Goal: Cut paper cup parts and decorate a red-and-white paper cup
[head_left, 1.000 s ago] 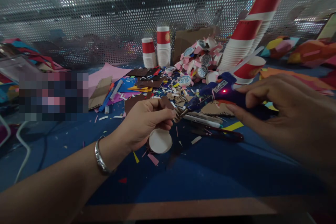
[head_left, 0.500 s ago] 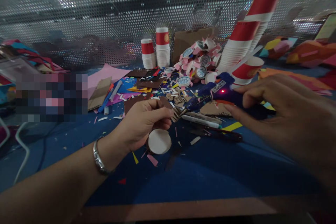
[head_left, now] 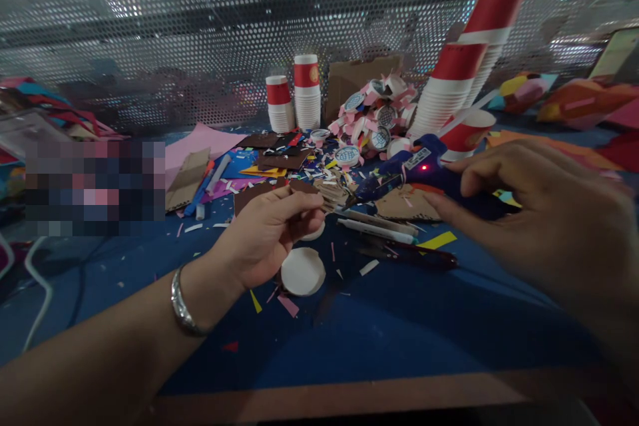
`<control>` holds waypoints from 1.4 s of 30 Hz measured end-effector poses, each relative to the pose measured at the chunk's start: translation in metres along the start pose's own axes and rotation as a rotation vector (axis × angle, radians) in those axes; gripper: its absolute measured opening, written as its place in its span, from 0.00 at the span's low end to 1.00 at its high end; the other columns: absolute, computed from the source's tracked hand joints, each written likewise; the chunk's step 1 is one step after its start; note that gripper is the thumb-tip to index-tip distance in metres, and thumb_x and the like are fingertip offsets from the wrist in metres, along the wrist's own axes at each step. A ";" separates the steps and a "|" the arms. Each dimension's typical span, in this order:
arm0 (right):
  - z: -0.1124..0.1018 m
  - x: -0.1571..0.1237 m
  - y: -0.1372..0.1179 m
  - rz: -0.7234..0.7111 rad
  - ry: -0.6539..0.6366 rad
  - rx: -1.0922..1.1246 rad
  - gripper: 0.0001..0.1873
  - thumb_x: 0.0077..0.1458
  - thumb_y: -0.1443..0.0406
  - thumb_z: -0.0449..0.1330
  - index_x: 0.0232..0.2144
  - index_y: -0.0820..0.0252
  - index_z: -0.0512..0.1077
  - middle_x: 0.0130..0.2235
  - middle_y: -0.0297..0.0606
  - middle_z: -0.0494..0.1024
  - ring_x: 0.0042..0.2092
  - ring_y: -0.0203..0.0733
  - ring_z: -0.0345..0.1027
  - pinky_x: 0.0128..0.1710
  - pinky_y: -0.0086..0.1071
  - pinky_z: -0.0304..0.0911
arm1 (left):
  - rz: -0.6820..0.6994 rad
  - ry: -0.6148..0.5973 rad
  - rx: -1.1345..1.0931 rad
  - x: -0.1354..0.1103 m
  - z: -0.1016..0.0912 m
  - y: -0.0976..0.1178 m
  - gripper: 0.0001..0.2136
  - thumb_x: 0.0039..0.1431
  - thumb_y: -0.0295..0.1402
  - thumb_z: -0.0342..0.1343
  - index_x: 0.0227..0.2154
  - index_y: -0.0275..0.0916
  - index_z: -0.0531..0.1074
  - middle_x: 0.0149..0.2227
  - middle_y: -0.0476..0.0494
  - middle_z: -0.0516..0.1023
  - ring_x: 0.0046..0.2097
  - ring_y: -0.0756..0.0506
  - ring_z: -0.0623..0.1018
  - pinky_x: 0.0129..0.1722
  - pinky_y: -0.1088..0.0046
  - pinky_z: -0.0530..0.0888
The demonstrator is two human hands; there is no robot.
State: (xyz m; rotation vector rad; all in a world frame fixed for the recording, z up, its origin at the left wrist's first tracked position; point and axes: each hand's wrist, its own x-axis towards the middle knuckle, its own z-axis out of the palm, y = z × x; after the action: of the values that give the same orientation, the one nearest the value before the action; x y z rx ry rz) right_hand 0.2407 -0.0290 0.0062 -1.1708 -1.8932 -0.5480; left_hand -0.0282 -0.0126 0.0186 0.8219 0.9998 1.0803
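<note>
My left hand [head_left: 269, 234] pinches a small brown cardboard piece [head_left: 327, 193] between thumb and fingertips, just above the blue tabletop [head_left: 399, 329]. My right hand [head_left: 542, 226] curls around the handle of a blue glue gun [head_left: 417, 172], whose red light glows. The gun's nozzle points left and sits right at the cardboard piece. A white paper disc [head_left: 302, 271] lies flat on the tabletop just beside my left hand. A white marker [head_left: 377, 230] lies under the gun. Stacks of red-and-white paper cups [head_left: 294, 100] stand further back among coloured paper scraps.
</note>
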 end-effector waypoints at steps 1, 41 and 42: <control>0.000 0.000 0.001 0.015 -0.002 -0.004 0.12 0.55 0.60 0.67 0.29 0.55 0.66 0.31 0.32 0.76 0.36 0.44 0.76 0.35 0.34 0.66 | -0.001 0.013 -0.015 0.000 0.000 0.000 0.07 0.51 0.22 0.68 0.24 0.33 0.75 0.24 0.51 0.77 0.26 0.56 0.76 0.28 0.85 0.74; 0.022 0.020 -0.077 -0.326 -0.975 0.578 0.07 0.62 0.69 0.61 0.42 0.60 0.78 0.41 0.42 0.79 0.42 0.46 0.71 0.42 0.37 0.64 | 0.214 -0.024 0.148 0.004 -0.014 0.001 0.04 0.53 0.26 0.67 0.29 0.34 0.77 0.26 0.51 0.77 0.28 0.53 0.75 0.31 0.78 0.74; 0.023 0.022 -0.078 -0.330 -0.990 0.576 0.06 0.62 0.70 0.61 0.40 0.61 0.78 0.40 0.42 0.79 0.41 0.46 0.71 0.41 0.37 0.64 | 0.212 -0.022 0.148 0.005 -0.014 0.001 0.04 0.52 0.26 0.67 0.29 0.34 0.77 0.26 0.51 0.77 0.28 0.53 0.75 0.31 0.78 0.74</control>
State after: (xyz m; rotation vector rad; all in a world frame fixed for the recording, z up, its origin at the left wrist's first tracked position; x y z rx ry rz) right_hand 0.1579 -0.0380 0.0160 -0.7704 -2.8261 0.5281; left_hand -0.0409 -0.0071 0.0136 1.0772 0.9988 1.1834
